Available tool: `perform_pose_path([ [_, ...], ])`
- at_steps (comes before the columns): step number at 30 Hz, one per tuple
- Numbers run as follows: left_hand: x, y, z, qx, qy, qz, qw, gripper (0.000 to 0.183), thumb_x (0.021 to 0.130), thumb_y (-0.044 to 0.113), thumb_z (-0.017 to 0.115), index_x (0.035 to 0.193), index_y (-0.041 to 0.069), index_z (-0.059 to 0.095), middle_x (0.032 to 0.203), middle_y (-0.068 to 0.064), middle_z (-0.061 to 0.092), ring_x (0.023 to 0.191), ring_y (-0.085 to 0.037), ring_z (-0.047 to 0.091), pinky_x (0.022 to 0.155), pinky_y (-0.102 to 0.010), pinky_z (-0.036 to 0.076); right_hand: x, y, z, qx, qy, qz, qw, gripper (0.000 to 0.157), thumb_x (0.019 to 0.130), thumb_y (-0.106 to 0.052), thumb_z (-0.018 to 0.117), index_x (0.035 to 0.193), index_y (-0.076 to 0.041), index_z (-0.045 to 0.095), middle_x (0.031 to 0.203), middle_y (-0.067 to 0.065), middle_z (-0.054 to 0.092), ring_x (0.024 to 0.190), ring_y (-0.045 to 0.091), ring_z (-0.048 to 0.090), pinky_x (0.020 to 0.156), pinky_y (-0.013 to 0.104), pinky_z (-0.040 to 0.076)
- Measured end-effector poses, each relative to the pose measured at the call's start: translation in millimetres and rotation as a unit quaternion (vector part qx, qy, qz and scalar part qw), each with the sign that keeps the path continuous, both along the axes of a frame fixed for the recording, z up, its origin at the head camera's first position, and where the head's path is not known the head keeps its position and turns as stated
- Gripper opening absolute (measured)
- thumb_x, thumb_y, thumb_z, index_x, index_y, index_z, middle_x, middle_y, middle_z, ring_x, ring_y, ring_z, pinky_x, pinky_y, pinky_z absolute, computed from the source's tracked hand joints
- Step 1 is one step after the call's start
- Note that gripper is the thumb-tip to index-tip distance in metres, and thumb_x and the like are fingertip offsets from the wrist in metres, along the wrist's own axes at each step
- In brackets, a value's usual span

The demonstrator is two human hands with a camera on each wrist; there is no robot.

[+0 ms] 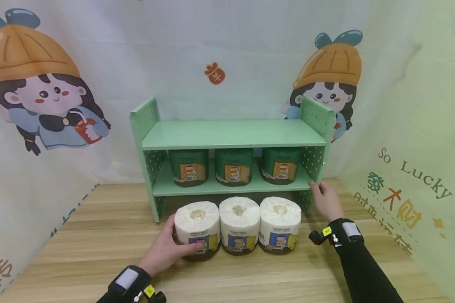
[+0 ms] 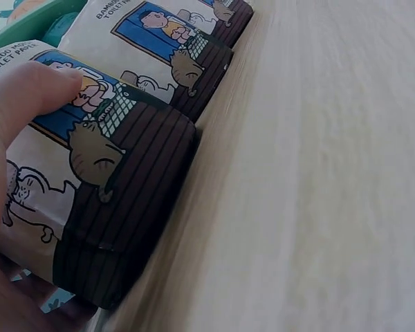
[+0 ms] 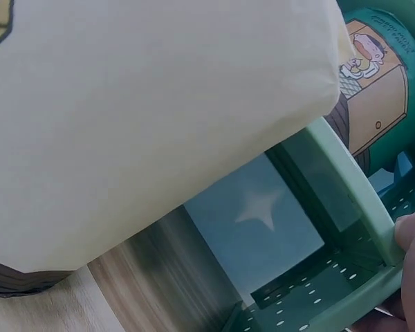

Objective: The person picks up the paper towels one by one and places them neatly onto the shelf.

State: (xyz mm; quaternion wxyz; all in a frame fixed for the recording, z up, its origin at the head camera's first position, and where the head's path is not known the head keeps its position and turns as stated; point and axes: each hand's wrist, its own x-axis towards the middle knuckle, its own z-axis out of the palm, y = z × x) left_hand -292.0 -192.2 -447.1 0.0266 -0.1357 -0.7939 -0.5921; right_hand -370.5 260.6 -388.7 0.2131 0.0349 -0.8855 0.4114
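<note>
Three white-wrapped toilet paper rolls stand side by side in front of a green shelf (image 1: 233, 134). My left hand (image 1: 169, 248) grips the left roll (image 1: 198, 223), thumb across its printed front; in the left wrist view the thumb (image 2: 28, 90) lies over the picture and the other fingers are partly hidden. Beside it are the middle roll (image 1: 239, 225) and the right roll (image 1: 279, 225). At the shelf's right side, my right hand (image 1: 327, 202) holds the side panel's edge. The right wrist view shows its thumb (image 3: 411, 228) on that edge, fingers partly behind.
On the middle board sit three green-wrapped rolls: a left one (image 1: 189, 166), a central one (image 1: 233, 166) and a right one (image 1: 281, 165). The wooden table (image 1: 79, 252) carries everything. A printed cloth (image 1: 250, 42) hangs behind and along the sides.
</note>
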Motion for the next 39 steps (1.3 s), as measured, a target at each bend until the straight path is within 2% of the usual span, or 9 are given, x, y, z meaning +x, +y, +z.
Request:
perform_pose_path([
  [4,-0.3,0,-2.4,-0.003,-0.002,0.007,1.0,0.109,0.064,0.032,0.095,0.148,0.023,0.026,0.139,-0.002,0.046,0.123,-0.022,0.045,0.106,-0.057,0.033,0.0,0,-1.6,0.003,0.001,-0.008,1.0,0.043,0.109,-0.036,0.038,0.102,0.002,0.057,0.066,0.006,0.04,0.057,0.023,0.042,0.047,0.032,0.036],
  [10,-1.0,-2,-1.5,-0.005,0.011,0.012,0.9999,0.105,0.066,0.031,0.094,0.147,0.022,0.028,0.139,-0.003,0.046,0.122,-0.022,0.045,0.105,-0.056,0.036,-0.2,2,-1.9,0.006,-0.006,-0.011,1.0,0.045,0.11,-0.036,0.036,0.108,0.003,0.058,0.067,0.007,0.041,0.062,0.025,0.045,0.049,0.033,0.036],
  [16,3.2,-4,7.9,0.003,0.023,0.017,0.9996,0.101,0.069,0.028,0.093,0.147,0.022,0.028,0.138,-0.004,0.046,0.122,-0.023,0.046,0.103,-0.055,0.039,-0.7,4,-3.4,0.008,-0.007,-0.012,1.0,0.045,0.11,-0.036,0.037,0.111,0.004,0.058,0.069,0.008,0.042,0.068,0.028,0.048,0.051,0.034,0.038],
  [22,8.0,-5,19.7,0.022,0.049,0.004,0.9986,0.101,0.072,0.021,0.091,0.147,0.016,0.025,0.139,-0.006,0.045,0.123,-0.023,0.044,0.105,-0.057,0.034,-2.4,6,-4.9,0.008,-0.009,-0.01,1.0,0.046,0.11,-0.037,0.036,0.109,0.003,0.057,0.069,0.009,0.042,0.065,0.027,0.047,0.05,0.034,0.038],
  [29,17.0,-6,40.1,0.046,0.077,-0.02,0.9958,0.096,0.074,0.011,0.089,0.147,0.014,0.026,0.138,-0.005,0.046,0.122,-0.02,0.045,0.103,-0.052,0.037,-4.4,4,-4.2,0.008,-0.001,-0.009,1.0,0.044,0.11,-0.036,0.037,0.104,0.002,0.058,0.069,0.008,0.042,0.067,0.027,0.047,0.052,0.034,0.038],
  [35,22.2,-3,65.6,0.074,0.11,-0.044,0.9902,0.09,0.078,0.004,0.084,0.147,0.016,0.026,0.138,-0.005,0.047,0.122,-0.021,0.046,0.099,-0.039,0.044,-4.5,1,-3.1,0.0,-0.003,-0.007,1.0,0.044,0.11,-0.034,0.037,0.112,0.003,0.059,0.072,0.01,0.046,0.07,0.028,0.049,0.052,0.033,0.038],
  [39,23.3,-3,85.3,0.086,0.14,-0.06,0.9846,0.087,0.081,0.001,0.08,0.147,0.018,0.026,0.137,-0.007,0.047,0.121,-0.026,0.048,0.094,-0.036,0.051,-4.6,1,-2.9,-0.003,-0.004,-0.008,1.0,0.044,0.11,-0.034,0.037,0.112,0.003,0.059,0.075,0.011,0.048,0.071,0.028,0.05,0.052,0.033,0.039],
])
